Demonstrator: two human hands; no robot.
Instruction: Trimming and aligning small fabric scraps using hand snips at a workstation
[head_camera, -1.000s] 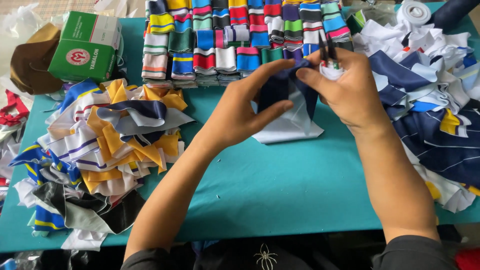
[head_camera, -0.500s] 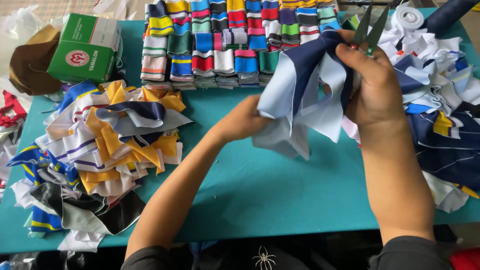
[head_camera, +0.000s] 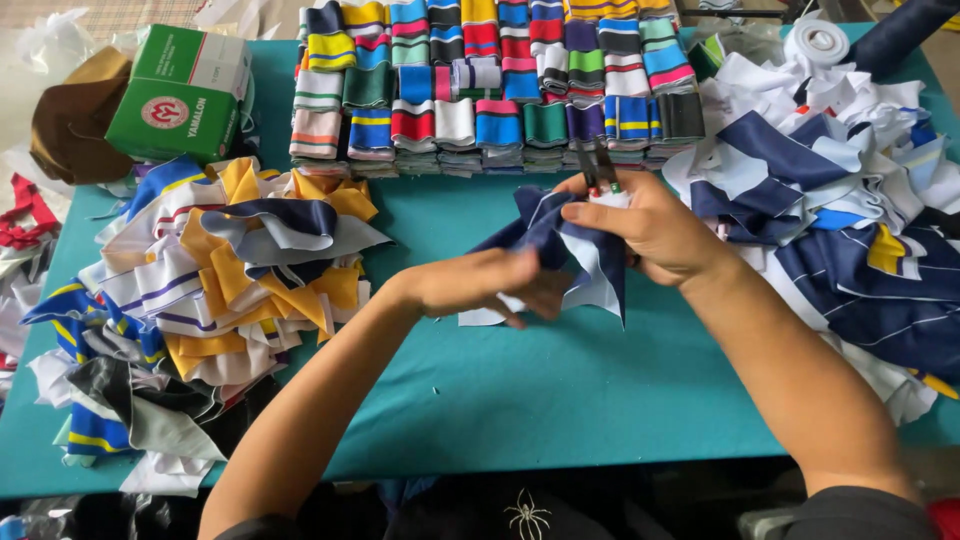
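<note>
Item, nearest: teal bench (head_camera: 560, 400), bare across its front strip.

Item: left hand (head_camera: 480, 285), fingers curled and gripping the lower edge of a navy-and-white fabric piece (head_camera: 575, 255), held just above the bench centre.

Item: right hand (head_camera: 650, 225), pinching the upper fold of the same piece and clamped around small thread snips (head_camera: 600, 170), blades pointing away from the person.

Risk, as judged: the snips sit very close to the gripping fingers and the bunched cloth; a blade could catch a fingertip or nick the fabric where the folds hide the cutting line. The piece hangs slack, so it may slip from the left grip.

Item, left: loose heap of yellow, white and navy offcuts (head_camera: 220, 270), crowding the bench edge and narrowing the working space.

Item, right: heap of navy and white pieces (head_camera: 840, 220), touching the right forearm.

Item, far: stacked striped knit bands (head_camera: 490, 90) in rows; green carton (head_camera: 180, 95) at far left; white tape roll (head_camera: 818, 40) at far right.
</note>
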